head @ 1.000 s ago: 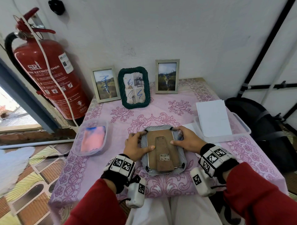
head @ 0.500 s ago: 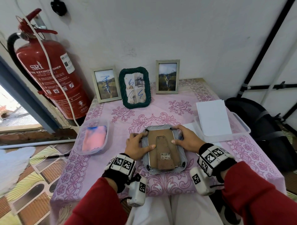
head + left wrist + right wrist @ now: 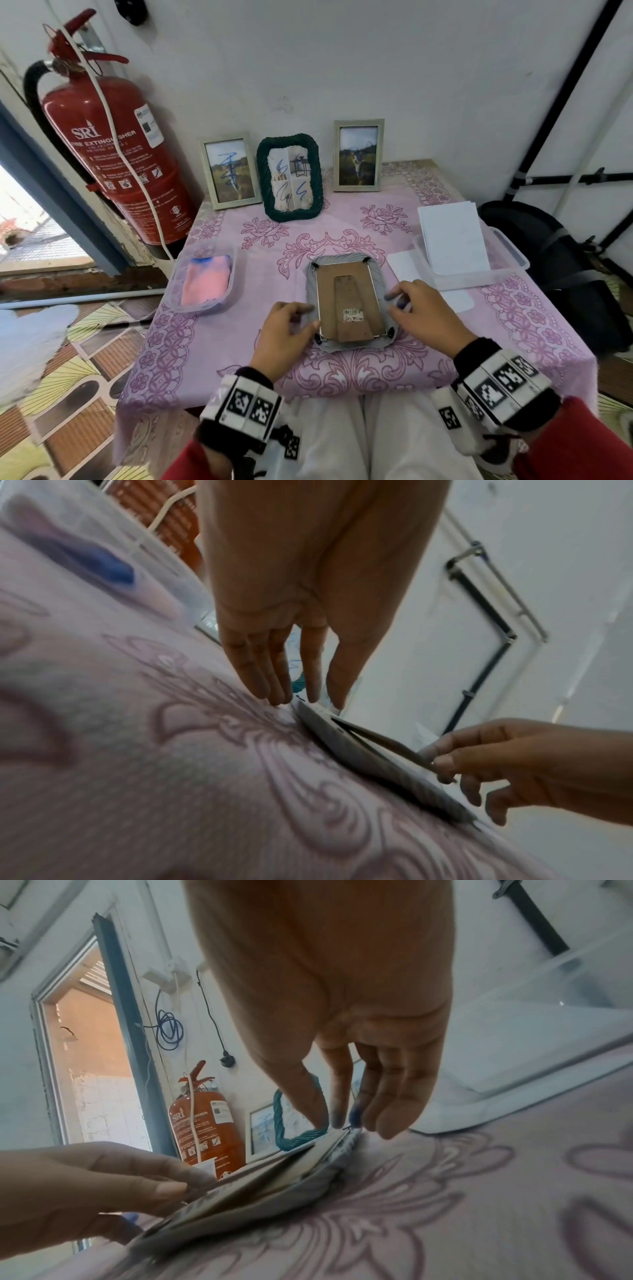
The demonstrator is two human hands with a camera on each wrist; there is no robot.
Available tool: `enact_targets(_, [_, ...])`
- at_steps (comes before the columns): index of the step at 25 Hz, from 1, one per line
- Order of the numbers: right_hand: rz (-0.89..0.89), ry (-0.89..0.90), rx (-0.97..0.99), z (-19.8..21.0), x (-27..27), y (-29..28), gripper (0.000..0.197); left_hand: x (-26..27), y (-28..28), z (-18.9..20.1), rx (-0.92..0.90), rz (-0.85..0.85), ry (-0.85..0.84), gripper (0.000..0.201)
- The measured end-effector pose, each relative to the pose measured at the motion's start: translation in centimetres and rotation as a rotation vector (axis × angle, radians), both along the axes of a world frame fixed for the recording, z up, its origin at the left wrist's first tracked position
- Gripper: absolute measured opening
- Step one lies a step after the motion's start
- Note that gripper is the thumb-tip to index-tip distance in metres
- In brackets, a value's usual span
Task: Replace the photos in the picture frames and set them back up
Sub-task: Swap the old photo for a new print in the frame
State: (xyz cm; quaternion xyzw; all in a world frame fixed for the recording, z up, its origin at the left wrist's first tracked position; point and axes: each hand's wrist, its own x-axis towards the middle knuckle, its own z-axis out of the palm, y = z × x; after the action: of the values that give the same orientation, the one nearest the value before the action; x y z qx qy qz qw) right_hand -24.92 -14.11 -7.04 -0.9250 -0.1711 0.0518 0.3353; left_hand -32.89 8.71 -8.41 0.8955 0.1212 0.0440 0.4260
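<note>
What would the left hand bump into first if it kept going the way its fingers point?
Probably the grey frame lying face down: the left hand points at its near left edge, fingertips already at it. Depth is blurry, so contact is uncertain.

Frame [image 3: 346, 301]: matt brown fibreboard back, ribbed grey surround (material unclear). Tablecloth [image 3: 534, 329]: printed cloth. Tubs [image 3: 510, 270]: clear plastic. Extinguisher [image 3: 116, 161]: glossy red metal.

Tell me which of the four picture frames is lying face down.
The grey frame between the left hand and right hand: its brown backing faces up, while the other three stand upright against the wall.
</note>
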Motion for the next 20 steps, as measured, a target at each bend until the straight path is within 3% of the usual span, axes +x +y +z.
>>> enact_targets(3, [-0.006,0.037,-0.025,-0.3,-2.0,-0.2,0.010,-1.5,-1.0,0.0,0.087,0.060,-0.095,0.019])
enact_targets(8, [-0.102,-0.001,-0.005,-0.8,-3.3,0.1,0.021,-1.8,-1.5,0.1,0.167,0.071,-0.080,0.020])
enact_targets(20, [-0.162,0.051,0.096,-0.6,-3.2,0.5,0.011,-1.9,-2.3,-0.7,0.103,0.067,-0.163,0.014])
